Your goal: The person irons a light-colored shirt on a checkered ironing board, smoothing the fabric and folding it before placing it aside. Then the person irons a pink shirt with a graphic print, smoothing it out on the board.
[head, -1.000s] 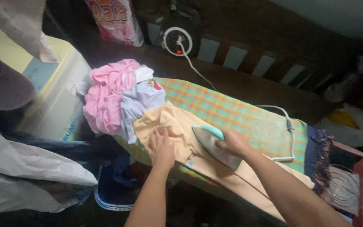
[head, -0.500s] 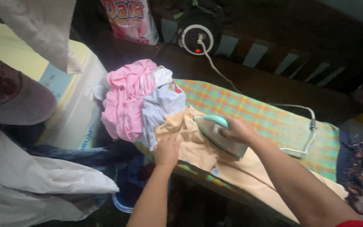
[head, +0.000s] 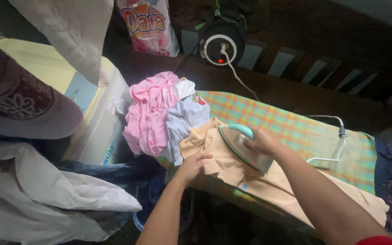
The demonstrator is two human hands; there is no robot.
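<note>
**Iron on the peach garment, nose toward the clothes pile**

The right hand (head: 260,141) is wrapped around the handle of the iron (head: 243,147), whose long axis runs diagonally, its tip toward the table's (head: 296,131) far-left end. It rests on the peach garment (head: 223,165) along the near edge. The left hand (head: 191,165) pinches the garment's edge, just beside the pink and white clothes pile (head: 162,115).
</note>
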